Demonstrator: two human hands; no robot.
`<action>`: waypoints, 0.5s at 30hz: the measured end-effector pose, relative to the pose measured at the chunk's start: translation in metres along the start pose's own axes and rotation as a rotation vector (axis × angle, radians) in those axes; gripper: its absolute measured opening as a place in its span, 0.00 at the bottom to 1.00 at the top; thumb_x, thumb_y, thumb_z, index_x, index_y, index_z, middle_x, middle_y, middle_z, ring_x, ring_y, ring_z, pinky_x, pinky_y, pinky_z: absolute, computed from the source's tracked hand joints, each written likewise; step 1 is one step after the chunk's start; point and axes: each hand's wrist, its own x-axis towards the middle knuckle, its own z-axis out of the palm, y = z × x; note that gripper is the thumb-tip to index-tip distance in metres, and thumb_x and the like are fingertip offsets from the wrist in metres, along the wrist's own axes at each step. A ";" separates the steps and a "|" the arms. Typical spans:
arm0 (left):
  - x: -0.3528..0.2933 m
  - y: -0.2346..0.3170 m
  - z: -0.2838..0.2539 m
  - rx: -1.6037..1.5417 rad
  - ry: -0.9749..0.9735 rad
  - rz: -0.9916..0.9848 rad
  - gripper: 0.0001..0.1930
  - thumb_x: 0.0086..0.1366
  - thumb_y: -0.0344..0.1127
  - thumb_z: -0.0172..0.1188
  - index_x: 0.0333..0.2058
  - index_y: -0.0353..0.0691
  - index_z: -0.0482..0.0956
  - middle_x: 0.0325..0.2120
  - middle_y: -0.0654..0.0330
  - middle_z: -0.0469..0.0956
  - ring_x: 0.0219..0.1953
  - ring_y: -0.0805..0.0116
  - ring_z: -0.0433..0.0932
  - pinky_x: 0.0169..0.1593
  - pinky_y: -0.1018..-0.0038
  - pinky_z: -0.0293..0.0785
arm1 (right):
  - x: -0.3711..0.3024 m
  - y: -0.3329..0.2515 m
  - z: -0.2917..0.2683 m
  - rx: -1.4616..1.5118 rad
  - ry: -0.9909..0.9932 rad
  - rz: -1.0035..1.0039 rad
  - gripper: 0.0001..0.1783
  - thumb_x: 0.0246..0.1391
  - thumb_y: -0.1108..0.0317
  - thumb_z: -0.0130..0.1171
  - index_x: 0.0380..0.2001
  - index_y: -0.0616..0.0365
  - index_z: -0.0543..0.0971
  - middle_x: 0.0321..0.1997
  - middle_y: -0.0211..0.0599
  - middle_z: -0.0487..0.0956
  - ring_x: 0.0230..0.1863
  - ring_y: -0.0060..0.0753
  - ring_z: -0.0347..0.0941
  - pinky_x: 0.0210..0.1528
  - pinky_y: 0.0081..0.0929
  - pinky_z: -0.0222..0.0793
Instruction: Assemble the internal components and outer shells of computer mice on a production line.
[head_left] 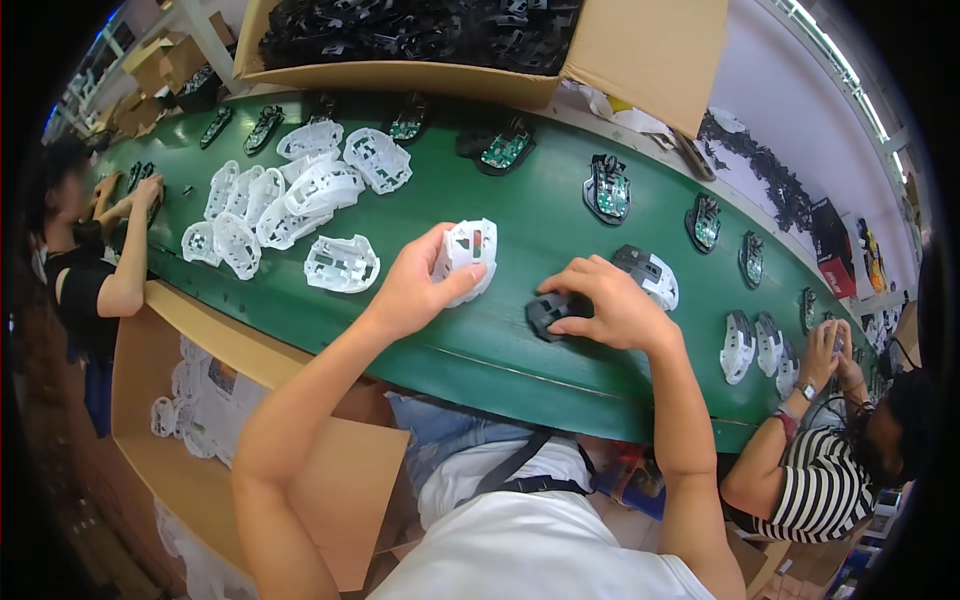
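My left hand (420, 280) holds a white plastic mouse shell (480, 250) with cut-out slots, tilted just above the green worktop. To its right, my right hand (610, 300) grips a small black plastic mouse part (545, 315) at the worktop, thumb and fingers around its right side. Just beyond that hand lies a mouse body in black and white (655, 277). Left of my left hand sits a single white shell (342, 264), and past it a loose pile of white shells (290, 190).
Mouse bases with green circuit boards (607, 188) line the far side of the green worktop (450, 355). A cardboard box (400, 78) of black parts stands behind. An open carton (330, 480) of white shells is at lower left. Co-workers sit at left (90, 260) and right (810, 470).
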 end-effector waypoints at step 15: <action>-0.013 0.010 0.017 0.239 -0.073 0.174 0.24 0.66 0.26 0.65 0.57 0.35 0.67 0.47 0.59 0.77 0.52 0.72 0.75 0.57 0.71 0.71 | 0.020 -0.022 0.046 1.209 0.463 -0.112 0.08 0.52 0.77 0.71 0.36 0.63 0.84 0.39 0.32 0.82 0.40 0.24 0.77 0.49 0.25 0.73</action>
